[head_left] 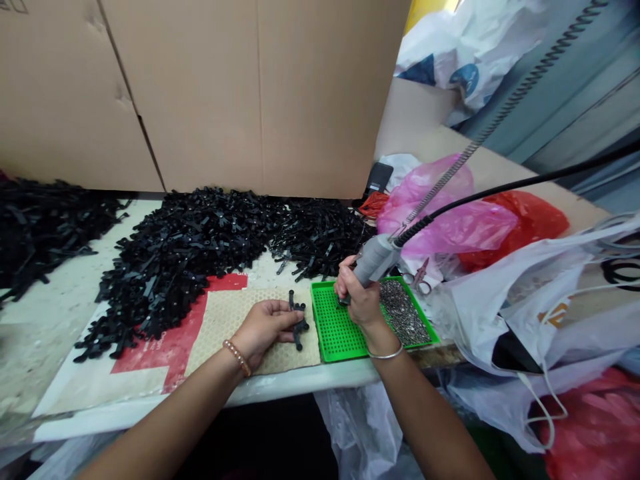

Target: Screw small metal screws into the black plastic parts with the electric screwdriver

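My left hand (267, 328) pinches a small black plastic part (299, 327) with several arms, above a tan textured mat (220, 325). In my right hand (361, 297) is a grey electric screwdriver (375, 259), its tip pointing down at the green perforated tray (327, 347). The tip itself is hard to make out behind my fingers. Many small metal screws (405, 312) lie in the right side of that tray. Behind the mat spreads a big heap of black plastic parts (200, 233), with another heap (325, 237) behind the tray.
A large cardboard panel (200, 93) stands along the back. From the screwdriver run a black cable (500, 192) and a coiled spring (500, 123). Scissors (420, 277), pink plastic bags (450, 213) and white bags (530, 300) crowd the right. More black parts (45, 227) lie far left.
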Demonstrator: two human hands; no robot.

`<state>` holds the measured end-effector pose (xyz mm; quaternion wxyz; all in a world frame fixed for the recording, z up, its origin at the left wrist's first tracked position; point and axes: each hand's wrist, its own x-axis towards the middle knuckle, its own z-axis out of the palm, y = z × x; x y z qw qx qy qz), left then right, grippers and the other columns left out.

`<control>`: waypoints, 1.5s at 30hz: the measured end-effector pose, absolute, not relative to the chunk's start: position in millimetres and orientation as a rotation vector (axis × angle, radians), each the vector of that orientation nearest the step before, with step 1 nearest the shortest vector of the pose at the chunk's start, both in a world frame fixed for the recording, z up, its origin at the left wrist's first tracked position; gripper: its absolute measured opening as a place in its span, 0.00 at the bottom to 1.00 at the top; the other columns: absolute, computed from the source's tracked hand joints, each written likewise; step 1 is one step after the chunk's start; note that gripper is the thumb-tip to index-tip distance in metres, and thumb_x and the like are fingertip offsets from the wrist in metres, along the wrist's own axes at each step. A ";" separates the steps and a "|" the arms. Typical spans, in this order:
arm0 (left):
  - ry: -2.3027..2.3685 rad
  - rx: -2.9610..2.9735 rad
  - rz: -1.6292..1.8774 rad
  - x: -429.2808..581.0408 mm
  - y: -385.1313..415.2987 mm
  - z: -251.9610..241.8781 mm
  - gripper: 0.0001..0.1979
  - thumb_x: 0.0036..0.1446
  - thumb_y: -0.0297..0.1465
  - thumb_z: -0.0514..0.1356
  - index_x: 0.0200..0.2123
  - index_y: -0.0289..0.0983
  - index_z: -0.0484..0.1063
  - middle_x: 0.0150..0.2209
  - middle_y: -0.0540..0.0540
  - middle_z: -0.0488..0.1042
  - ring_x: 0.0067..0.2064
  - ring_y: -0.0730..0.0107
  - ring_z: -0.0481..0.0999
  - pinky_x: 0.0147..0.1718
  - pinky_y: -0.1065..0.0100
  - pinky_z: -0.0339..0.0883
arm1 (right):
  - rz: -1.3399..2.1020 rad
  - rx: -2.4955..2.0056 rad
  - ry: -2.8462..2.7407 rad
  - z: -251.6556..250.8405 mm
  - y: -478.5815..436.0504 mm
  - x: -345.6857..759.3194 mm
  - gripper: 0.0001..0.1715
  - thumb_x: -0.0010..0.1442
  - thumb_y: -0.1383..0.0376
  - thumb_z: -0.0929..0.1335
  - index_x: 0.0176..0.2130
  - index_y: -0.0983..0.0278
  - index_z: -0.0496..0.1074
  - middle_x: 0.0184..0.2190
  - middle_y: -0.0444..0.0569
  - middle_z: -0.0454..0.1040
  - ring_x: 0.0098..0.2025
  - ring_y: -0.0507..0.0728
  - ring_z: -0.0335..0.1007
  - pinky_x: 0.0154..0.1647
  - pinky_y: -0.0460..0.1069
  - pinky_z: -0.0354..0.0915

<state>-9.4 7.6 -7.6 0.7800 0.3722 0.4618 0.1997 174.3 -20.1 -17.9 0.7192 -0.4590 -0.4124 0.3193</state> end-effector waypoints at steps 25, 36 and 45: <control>0.937 0.781 0.481 -7.3 8.0 -11.5 0.15 0.37 0.27 0.74 0.20 0.31 0.68 0.22 0.49 0.72 0.24 0.75 0.73 0.21 0.75 0.69 | 0.789 -0.848 -0.678 34.0 -2.2 118.5 0.21 0.49 0.53 0.73 0.38 0.60 0.66 0.14 0.32 0.54 0.15 0.46 0.46 0.18 0.43 0.53; 0.911 0.773 0.477 -7.3 8.3 -12.3 0.16 0.37 0.29 0.74 0.20 0.32 0.68 0.22 0.48 0.72 0.24 0.74 0.73 0.21 0.74 0.70 | 0.817 -0.830 -0.624 27.9 4.0 112.4 0.21 0.48 0.55 0.74 0.38 0.62 0.67 0.13 0.32 0.55 0.15 0.46 0.47 0.18 0.42 0.54; 0.905 0.787 0.487 -7.3 8.3 -15.6 0.18 0.34 0.32 0.75 0.21 0.31 0.68 0.22 0.48 0.72 0.23 0.75 0.72 0.21 0.74 0.69 | 0.817 -0.868 -0.649 26.3 4.6 110.2 0.22 0.48 0.54 0.73 0.38 0.61 0.65 0.14 0.32 0.55 0.15 0.46 0.48 0.19 0.43 0.54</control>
